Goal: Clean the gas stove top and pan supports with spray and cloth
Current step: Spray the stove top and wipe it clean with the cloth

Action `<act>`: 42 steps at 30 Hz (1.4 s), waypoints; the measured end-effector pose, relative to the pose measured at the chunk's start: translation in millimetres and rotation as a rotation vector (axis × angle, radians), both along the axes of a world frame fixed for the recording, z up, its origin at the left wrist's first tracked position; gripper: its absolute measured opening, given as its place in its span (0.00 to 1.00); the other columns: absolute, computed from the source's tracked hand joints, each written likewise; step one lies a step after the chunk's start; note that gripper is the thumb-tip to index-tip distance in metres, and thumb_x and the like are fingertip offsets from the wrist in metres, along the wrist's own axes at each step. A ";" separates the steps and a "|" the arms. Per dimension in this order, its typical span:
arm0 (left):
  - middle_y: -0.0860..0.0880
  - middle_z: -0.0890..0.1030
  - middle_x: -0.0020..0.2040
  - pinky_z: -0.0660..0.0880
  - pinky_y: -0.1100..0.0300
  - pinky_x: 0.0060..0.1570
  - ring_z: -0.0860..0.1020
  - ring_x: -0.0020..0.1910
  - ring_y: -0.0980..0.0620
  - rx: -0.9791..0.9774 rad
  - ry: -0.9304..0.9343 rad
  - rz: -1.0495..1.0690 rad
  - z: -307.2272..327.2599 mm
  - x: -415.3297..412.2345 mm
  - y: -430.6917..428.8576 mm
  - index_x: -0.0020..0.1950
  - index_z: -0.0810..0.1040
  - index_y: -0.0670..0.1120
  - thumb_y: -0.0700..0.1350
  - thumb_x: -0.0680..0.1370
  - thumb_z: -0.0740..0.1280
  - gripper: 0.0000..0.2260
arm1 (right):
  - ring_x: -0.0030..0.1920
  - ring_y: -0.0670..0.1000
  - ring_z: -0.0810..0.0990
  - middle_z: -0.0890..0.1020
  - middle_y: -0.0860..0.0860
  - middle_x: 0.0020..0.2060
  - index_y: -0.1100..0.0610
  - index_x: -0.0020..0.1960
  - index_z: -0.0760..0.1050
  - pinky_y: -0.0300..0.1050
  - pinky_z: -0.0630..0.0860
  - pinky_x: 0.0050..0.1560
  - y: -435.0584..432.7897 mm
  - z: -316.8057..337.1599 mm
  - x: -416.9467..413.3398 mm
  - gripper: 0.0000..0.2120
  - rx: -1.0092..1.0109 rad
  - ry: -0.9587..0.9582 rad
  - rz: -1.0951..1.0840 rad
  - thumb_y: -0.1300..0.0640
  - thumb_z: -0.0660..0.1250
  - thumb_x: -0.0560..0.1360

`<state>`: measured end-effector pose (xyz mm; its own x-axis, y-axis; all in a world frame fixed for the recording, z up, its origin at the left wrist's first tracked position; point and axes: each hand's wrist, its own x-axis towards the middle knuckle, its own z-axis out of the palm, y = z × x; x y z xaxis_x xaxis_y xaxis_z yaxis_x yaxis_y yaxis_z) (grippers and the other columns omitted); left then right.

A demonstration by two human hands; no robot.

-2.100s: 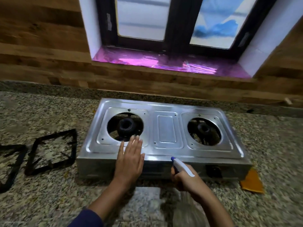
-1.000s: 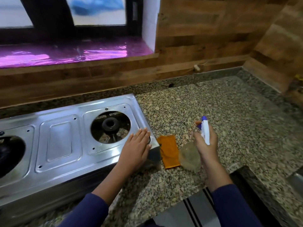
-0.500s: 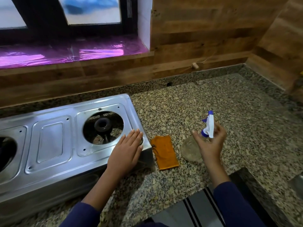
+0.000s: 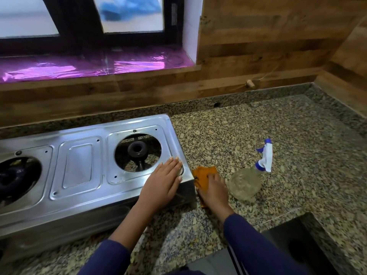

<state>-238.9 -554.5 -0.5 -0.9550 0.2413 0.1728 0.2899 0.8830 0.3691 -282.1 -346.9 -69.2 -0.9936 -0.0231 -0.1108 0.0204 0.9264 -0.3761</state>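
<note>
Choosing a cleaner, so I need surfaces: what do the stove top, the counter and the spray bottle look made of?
Stove top: looks like polished stainless steel, bright reflections, pressed panels. Counter: seems speckled granite, smooth with a slight sheen. Spray bottle: clear body, probably plastic, though glass is possible; white and blue trigger head looks plastic.

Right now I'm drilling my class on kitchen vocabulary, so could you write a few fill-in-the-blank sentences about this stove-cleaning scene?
1. The left hand lies flat on the steel two-burner gas stove, at its front ____ corner.
2. The right hand rests on the folded ____ cloth.
3. The clear plastic spray bottle with the white and blue trigger stands on the speckled ____ countertop.

Missing words: right; orange; granite
</note>
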 end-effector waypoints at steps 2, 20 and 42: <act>0.50 0.63 0.77 0.58 0.50 0.75 0.56 0.78 0.53 0.042 -0.012 -0.014 2.1 2.2 -4.0 0.77 0.64 0.47 0.54 0.83 0.51 0.23 | 0.59 0.54 0.72 0.73 0.52 0.62 0.56 0.62 0.74 0.47 0.74 0.57 2.2 -0.9 -8.4 0.17 0.008 0.051 0.050 0.56 0.68 0.74; 0.46 0.64 0.76 0.59 0.46 0.73 0.60 0.76 0.47 0.025 -0.001 0.396 13.2 52.4 -137.7 0.75 0.66 0.45 0.57 0.79 0.50 0.28 | 0.77 0.56 0.54 0.57 0.54 0.78 0.55 0.79 0.55 0.57 0.56 0.74 -97.0 94.9 -13.2 0.30 0.095 0.179 0.319 0.42 0.53 0.81; 0.55 0.58 0.78 0.54 0.77 0.64 0.56 0.74 0.62 1.024 -0.188 0.490 30.6 76.6 -196.8 0.77 0.57 0.52 0.56 0.81 0.50 0.24 | 0.80 0.51 0.42 0.46 0.53 0.80 0.58 0.80 0.44 0.50 0.35 0.77 -268.6 91.4 79.4 0.36 0.127 0.068 0.419 0.38 0.39 0.79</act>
